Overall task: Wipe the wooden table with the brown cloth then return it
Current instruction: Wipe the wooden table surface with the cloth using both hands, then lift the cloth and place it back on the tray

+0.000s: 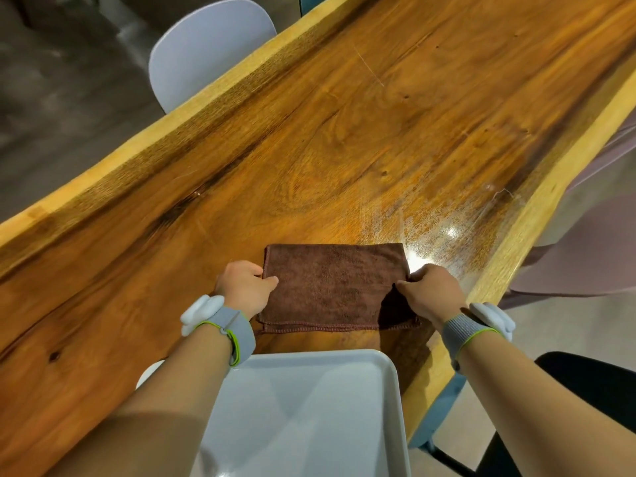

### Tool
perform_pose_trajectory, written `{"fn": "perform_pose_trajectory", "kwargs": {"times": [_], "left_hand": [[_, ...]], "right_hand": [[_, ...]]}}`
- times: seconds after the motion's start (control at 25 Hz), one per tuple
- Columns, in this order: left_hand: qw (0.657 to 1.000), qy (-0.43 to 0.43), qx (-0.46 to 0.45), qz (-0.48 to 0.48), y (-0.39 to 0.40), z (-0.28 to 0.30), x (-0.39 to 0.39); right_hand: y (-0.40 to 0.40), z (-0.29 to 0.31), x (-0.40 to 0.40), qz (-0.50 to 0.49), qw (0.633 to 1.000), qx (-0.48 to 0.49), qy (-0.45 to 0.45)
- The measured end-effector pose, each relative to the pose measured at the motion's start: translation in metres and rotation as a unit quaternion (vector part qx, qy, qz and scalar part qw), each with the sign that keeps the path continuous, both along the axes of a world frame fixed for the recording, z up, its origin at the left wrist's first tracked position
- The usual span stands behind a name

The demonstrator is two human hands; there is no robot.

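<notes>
On the worktop (pixel 309 139), just beyond a white tray (pixel 309 407), the cloth (pixel 330 287) lies flat as a folded rectangle, its stitched hem toward the person. Each side edge is held: the left hand (pixel 242 287) pinches the left edge between thumb and fingers, and the right hand (pixel 430 290) nips the right edge, where a corner lifts slightly and casts a dark fold. Holding both sides like this looks meant to keep the cloth square and taut, either to fold it neatly or to lift it whole. A hazy, streaked patch (pixel 413 222) on the wood just past the cloth suggests wiping is already done there. With the tray so close behind it, I judge the cloth is being readied for its return there, though the tray as its home is my guess.
</notes>
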State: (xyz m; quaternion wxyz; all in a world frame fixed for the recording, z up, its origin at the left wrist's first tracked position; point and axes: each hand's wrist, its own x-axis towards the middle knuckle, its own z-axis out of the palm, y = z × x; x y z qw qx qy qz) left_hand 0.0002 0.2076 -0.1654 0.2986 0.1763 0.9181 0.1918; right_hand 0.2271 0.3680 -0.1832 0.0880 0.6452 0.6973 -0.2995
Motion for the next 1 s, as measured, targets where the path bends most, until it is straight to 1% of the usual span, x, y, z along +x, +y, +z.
{"fn": "perform_pose_trajectory", "kwargs": {"times": [0.12, 0.2, 0.32, 0.4, 0.48, 0.56, 0.64, 0.8, 1.0], "left_hand": [[0.999, -0.023, -0.031, 0.027, 0.003, -0.003, 0.001], [0.998, -0.029, -0.041, 0.030, 0.005, -0.004, 0.003], [0.998, -0.032, -0.039, 0.048, 0.004, -0.007, 0.004], [0.997, -0.038, -0.007, 0.061, 0.004, -0.008, 0.007], [0.996, -0.051, 0.022, 0.074, 0.002, -0.007, 0.009], [0.990, -0.092, 0.059, 0.085, 0.000, -0.004, 0.008], [0.979, -0.145, 0.094, 0.110, -0.001, -0.003, 0.007], [0.952, -0.196, 0.162, 0.173, -0.005, 0.004, 0.004], [0.931, -0.211, 0.226, 0.196, -0.011, 0.022, 0.002]], "right_hand": [[-0.002, -0.008, -0.004, -0.021, 1.000, -0.007, -0.007], [-0.004, -0.006, -0.003, -0.010, 1.000, 0.003, -0.009], [-0.007, -0.001, 0.000, 0.005, 1.000, 0.015, 0.019], [-0.007, 0.000, 0.000, -0.008, 0.999, 0.013, 0.044], [-0.004, -0.002, 0.001, -0.055, 0.994, -0.017, 0.089], [-0.002, 0.000, 0.004, -0.112, 0.980, -0.057, 0.154], [-0.002, 0.001, 0.004, -0.139, 0.966, -0.065, 0.206], [-0.006, 0.017, 0.001, -0.161, 0.940, -0.074, 0.290], [-0.013, 0.044, -0.003, -0.166, 0.917, -0.089, 0.351]]}}
